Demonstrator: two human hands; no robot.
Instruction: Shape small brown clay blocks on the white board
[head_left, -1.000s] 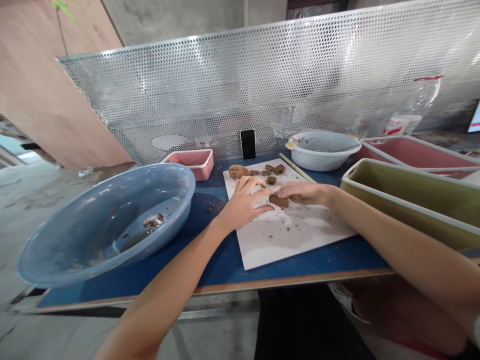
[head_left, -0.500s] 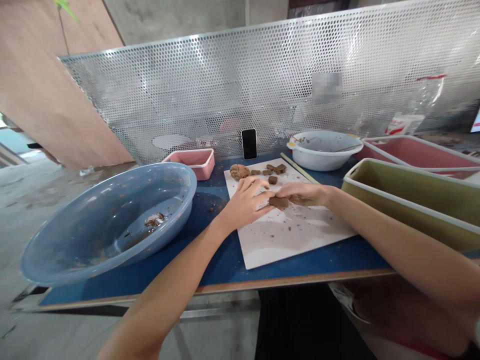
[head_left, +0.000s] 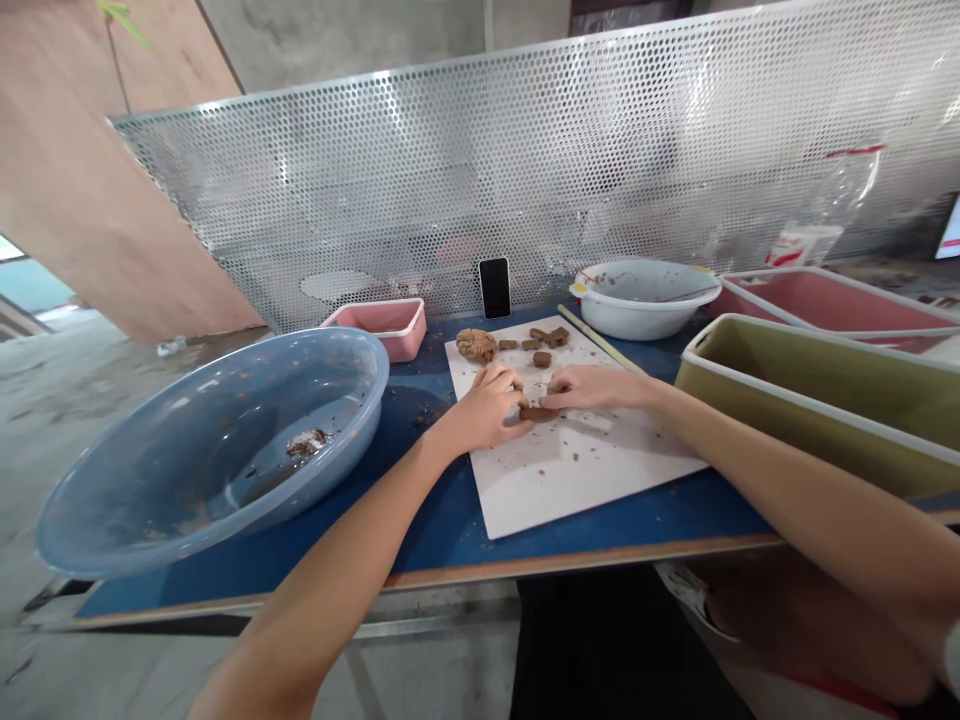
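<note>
Here, just in from the near edge of the blue surface (head_left: 427, 535), crumbs (head_left: 542, 472) dot a white board (head_left: 525, 500), while a blue basin (head_left: 187, 440) fills the near left corner. Over the middle of the board, the left hand (head_left: 487, 412) has its fingers closed around one end of a flat brown piece (head_left: 540, 414). The fingers of the right hand (head_left: 596, 387) are bent and touch its other end; whether they grip it, I cannot tell. Along the right edge sits a green box (head_left: 787, 425). At the board's far end lie a rough brown lump (head_left: 476, 345) and several small brown blocks (head_left: 542, 359), with a pale stick (head_left: 596, 338) beside them. By the far edge come a small pink tub (head_left: 407, 340), a phone (head_left: 495, 288) propped upright, a white bowl (head_left: 637, 320) and a larger pink box (head_left: 847, 297); behind rises a perforated metal panel (head_left: 420, 170).
</note>
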